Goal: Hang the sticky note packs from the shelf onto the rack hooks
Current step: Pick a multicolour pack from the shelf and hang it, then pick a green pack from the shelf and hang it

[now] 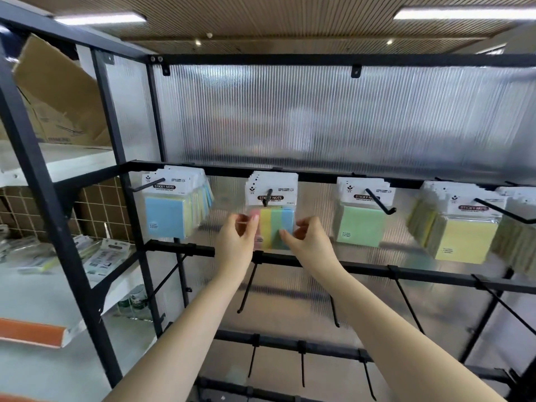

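The striped pack (pixel 275 224), with pink, yellow, green and blue bands, hangs on the middle hook (pixel 267 197) of the top bar (pixel 316 176) of the rack, in front of other packs on the same hook. The left hand (pixel 236 242) is at the left edge of this pack, thumb and fingers curled; it seems to pinch the edge, but blur makes this unsure. The right hand (pixel 307 237) is at the right edge, its fingers curled against the lower part of the pack. Left of the striped pack hang the blue packs (pixel 166 216); right of it hang the green packs (pixel 359 224), and further right the yellow packs (pixel 461 239). More packs (pixel 101 256) lie on the white shelf (pixel 43 288), far left of the striped pack.
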